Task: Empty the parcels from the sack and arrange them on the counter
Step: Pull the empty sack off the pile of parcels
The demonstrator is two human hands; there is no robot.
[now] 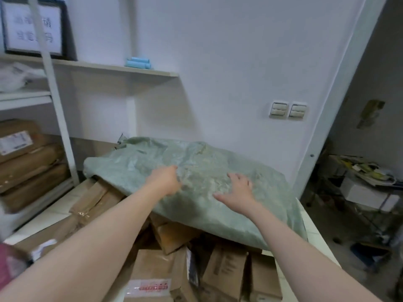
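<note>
A pale green woven sack (196,158) lies flattened across the far end of the white counter (54,210), draped over a heap of brown cardboard parcels (174,234). My left hand (164,179) grips a fold of the sack near its middle. My right hand (236,192) rests on the sack with its fingers spread. More brown parcels (226,271) are piled in front of the sack, some with printed labels, and one lies at the sack's left edge (96,199). What is inside the sack is hidden.
A white shelving rack (56,101) at the left holds brown parcels (26,162) and a framed sign (32,27). Blue rolls (138,62) sit on a wall shelf. At the right, past the wall corner, a cluttered low rack (368,184) stands on the floor.
</note>
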